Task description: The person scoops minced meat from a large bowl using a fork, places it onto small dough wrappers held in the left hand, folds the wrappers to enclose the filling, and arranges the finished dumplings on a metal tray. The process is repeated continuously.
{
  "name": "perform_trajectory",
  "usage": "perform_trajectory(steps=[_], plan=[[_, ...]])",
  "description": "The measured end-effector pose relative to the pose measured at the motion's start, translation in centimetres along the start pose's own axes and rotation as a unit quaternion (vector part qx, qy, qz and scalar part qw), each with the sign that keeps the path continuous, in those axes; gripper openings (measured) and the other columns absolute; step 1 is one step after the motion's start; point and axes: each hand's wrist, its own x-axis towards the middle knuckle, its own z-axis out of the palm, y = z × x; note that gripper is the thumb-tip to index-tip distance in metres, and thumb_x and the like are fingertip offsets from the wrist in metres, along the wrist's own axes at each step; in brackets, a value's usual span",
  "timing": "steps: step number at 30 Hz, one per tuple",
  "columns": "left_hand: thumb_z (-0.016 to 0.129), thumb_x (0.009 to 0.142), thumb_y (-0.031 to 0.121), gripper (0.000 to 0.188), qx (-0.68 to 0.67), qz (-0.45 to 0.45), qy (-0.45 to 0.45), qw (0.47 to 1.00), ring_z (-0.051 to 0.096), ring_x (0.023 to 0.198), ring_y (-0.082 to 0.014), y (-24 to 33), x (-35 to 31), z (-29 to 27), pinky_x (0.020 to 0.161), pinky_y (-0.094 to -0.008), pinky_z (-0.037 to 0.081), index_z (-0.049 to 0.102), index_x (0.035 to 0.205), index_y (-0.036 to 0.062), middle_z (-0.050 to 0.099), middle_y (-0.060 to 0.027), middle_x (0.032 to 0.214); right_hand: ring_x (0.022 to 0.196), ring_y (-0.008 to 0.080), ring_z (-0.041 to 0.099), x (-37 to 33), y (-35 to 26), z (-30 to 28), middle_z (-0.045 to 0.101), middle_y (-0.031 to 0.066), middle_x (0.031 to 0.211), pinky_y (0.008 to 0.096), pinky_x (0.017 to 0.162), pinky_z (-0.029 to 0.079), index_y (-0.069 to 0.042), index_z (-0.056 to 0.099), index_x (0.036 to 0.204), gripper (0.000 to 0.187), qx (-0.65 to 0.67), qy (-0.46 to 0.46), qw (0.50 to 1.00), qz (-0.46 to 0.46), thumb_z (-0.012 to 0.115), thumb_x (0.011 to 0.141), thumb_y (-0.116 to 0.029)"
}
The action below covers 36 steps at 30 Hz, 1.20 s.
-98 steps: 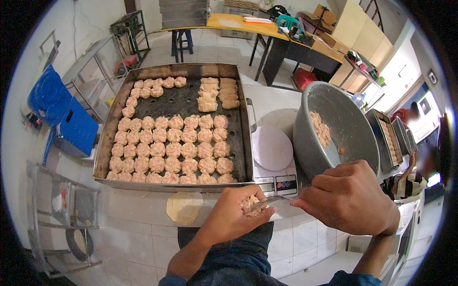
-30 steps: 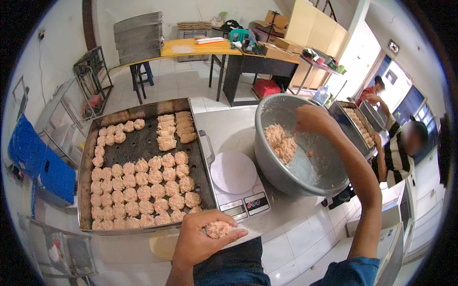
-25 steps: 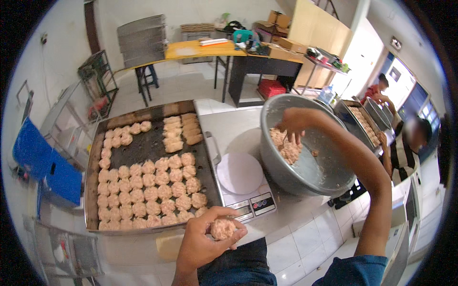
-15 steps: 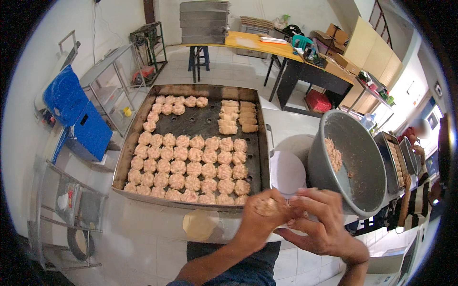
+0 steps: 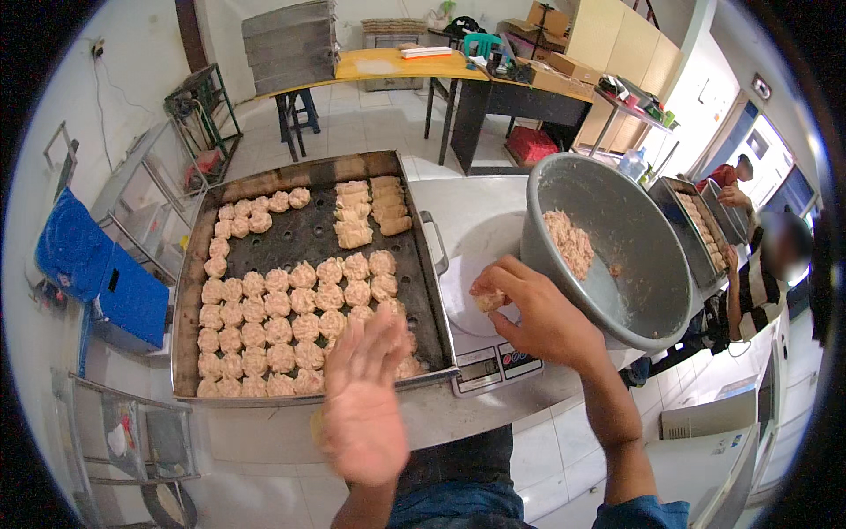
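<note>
Pinched in the fingers of my right hand, a small meat dumpling hangs over the round white plate of a kitchen scale. My left hand is raised, palm showing and fingers stretched, with nothing in it. Behind it lies a large metal tray with rows of open-topped dumplings in its near part, some of them hidden by the hand. At the tray's far right sit elongated, folded pieces. A pale wrapper peeks out beside my left hand at the table's front.
A deep grey tub with minced filling stands at the right. Beyond it, people work by another tray of dumplings. A blue container and metal racks line the left; a yellow table stands farther back.
My hands have separated from around the dumpling. The left has moved left and opened; the right carries the dumpling up and left to above the scale. The view has shifted right.
</note>
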Motion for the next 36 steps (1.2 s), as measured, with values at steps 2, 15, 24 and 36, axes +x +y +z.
perform_trajectory(steps=[2,15,24,36], plan=[[0.061,0.090,0.047,0.066,-0.023,-0.023,-0.034,0.999,0.049,0.121,-0.0339,3.1,-0.9,-2.2,0.102,-0.0527,0.041,0.047,0.131,-0.0020,0.051,-0.0182,0.129,0.115,0.0445,0.056,-0.1,1.3,0.9,0.053,0.0219,0.127,0.0497,0.101,0.047,-0.007,0.049,0.134,0.060,-0.060,0.009,0.998,-0.026,0.063,0.077,0.006],[0.062,0.094,0.038,0.040,0.327,-0.103,-0.046,0.938,0.051,0.045,-0.0201,15.0,-4.1,-12.9,0.041,-0.0282,0.046,0.056,0.096,-0.0005,0.059,-0.0176,0.075,0.093,0.0360,0.066,3.2,2.0,2.9,0.064,0.0198,0.108,0.0440,0.083,0.056,-0.001,0.062,0.113,0.031,-0.155,-0.051,0.984,0.076,0.066,0.082,-0.006],[0.084,0.073,0.013,0.048,0.297,-0.244,0.036,0.922,0.064,0.079,-0.0144,16.4,-5.7,-16.2,0.062,-0.0259,0.050,0.064,0.113,-0.0040,0.068,-0.0192,0.104,0.095,0.0140,0.065,21.8,-2.6,6.6,0.066,0.0066,0.106,0.0295,0.083,0.055,-0.003,0.061,0.117,0.036,0.216,-0.004,0.976,-0.022,0.077,0.087,-0.016],[0.084,0.079,0.008,0.035,0.361,-0.269,0.050,0.891,0.062,0.078,-0.0078,16.7,-5.9,-15.4,0.064,-0.0236,0.047,0.069,0.110,0.0037,0.072,-0.0059,0.104,0.114,0.0472,0.051,33.8,-4.3,20.1,0.049,0.0269,0.121,0.0480,0.100,0.047,-0.003,0.051,0.123,0.055,0.010,0.109,0.986,-0.127,0.068,0.072,0.003]])
